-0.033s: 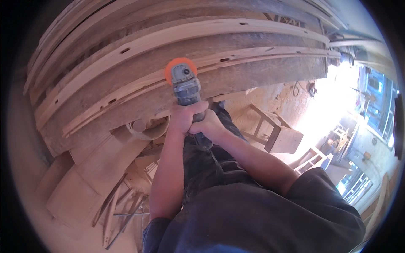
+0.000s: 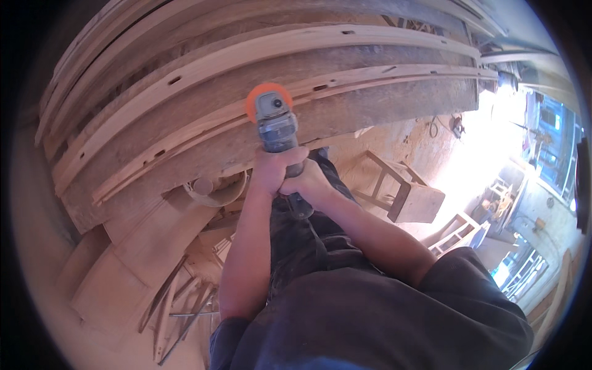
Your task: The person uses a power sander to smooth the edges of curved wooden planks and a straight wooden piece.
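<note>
Plainly, both hands are clamped on one angle grinder [image 2: 277,126], set close together along its body. The left hand [image 2: 274,169] wraps the grip just behind the gear head, its thumb laid across the top; the right hand [image 2: 306,182] closes around the body behind it, toward the dark rear end. The orange disc [image 2: 251,105] sits over the slotted wooden strip [image 2: 364,76] that lies along the near edge of the tabletop [image 2: 407,102]. Whether the disc presses on the wood or rides just above it, I cannot tell, since the gear head covers the spot. A second slotted strip [image 2: 234,55] runs behind, farther from the near edge.

For good work on that strip, keep the disc almost flat and let the tool's own weight do most of it; a tilted rim would probably dig a groove. Sweep lengthwise, with the grain, at an even pace, because lingering would likely burn or hollow the wood. Lighten up near the dark slot [image 2: 320,87] to the right of the disc, where the rim could round over the slot's lip. No clamp shows on the strip, so watch for it creeping toward the tabletop's near edge.
</note>
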